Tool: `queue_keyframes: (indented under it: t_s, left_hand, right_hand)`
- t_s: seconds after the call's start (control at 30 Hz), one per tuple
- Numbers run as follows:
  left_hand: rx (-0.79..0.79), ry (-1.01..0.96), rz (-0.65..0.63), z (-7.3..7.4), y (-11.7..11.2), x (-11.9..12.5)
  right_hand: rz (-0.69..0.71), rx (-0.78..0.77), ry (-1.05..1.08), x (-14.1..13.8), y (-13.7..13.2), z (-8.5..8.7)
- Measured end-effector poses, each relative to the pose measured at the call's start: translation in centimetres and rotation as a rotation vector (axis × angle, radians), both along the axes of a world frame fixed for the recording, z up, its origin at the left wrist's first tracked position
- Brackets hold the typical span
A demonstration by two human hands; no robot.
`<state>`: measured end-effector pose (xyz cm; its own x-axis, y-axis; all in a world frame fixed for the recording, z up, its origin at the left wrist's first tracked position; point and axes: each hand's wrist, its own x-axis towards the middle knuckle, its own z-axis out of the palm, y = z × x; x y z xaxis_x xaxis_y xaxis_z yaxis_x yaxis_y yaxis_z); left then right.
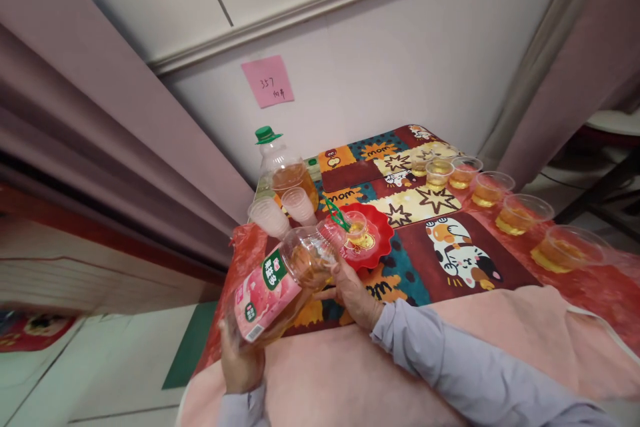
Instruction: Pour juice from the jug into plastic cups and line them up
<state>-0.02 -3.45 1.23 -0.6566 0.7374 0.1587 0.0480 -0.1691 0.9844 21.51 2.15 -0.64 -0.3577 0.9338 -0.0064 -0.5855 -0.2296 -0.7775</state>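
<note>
A large clear juice bottle (267, 297) with a pink and green label lies tilted in both hands, its neck toward the upper right. My left hand (243, 357) is wrapped round its base. My right hand (353, 293) grips it near the shoulder, fingers partly behind the bottle. By the bottle's mouth, a clear plastic cup (357, 230) with some yellow juice sits on a red scalloped plate (384, 240). A green strip-like item (339, 215) stands at the plate's left. Whether juice is flowing I cannot make out.
Two stacks of plastic cups (299, 205) stand behind the bottle, near another juice bottle (287, 177) with a green cap. Several cups of yellow juice (515, 219) line the right side. Patterned mats (415, 280) and a pink cloth (480, 340) cover the table, against a wall.
</note>
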Motion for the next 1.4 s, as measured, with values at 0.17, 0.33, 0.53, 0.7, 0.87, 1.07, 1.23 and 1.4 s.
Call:
queue_keyframes:
  t_s: [0.17, 0.33, 0.53, 0.7, 0.87, 1.07, 1.23, 1.4]
  left_hand:
    - [-0.005, -0.093, 0.030, -0.5, -0.8, -0.8]
    - [-0.008, 0.373, -0.080, 2.5, -1.6, -3.2]
    - [-0.048, 1.215, -0.392, 5.9, 0.2, -2.6]
    - [-0.120, 1.280, -0.373, 6.1, 0.6, -2.3]
    - [-0.072, 1.172, -0.290, 5.4, -0.8, -3.5]
    - [-0.049, 1.101, -0.256, 4.9, -1.5, -4.0]
    - [-0.037, 1.132, -0.263, 4.1, -1.4, -4.2]
    - [-0.019, 1.123, -0.261, 3.4, -1.1, -4.6]
  right_hand:
    - [-0.015, 0.056, -0.055, 0.3, -0.1, 0.0]
    - [-0.025, 0.101, -0.094, 0.0, -0.6, -0.2]
    - [-0.077, 0.247, -0.214, -0.4, -1.3, 1.1]
    - [0.024, 0.412, -0.313, 0.7, -1.0, 2.9]
    - [0.117, 0.656, -0.695, 5.3, 0.9, 4.6]
    - [-0.429, 0.735, -1.285, 11.0, 5.1, 6.8]
    - [-0.337, 0.751, -1.656, 10.9, 8.2, 7.7]
    - [-0.162, 0.673, -1.788, 8.9, 8.8, 7.7]
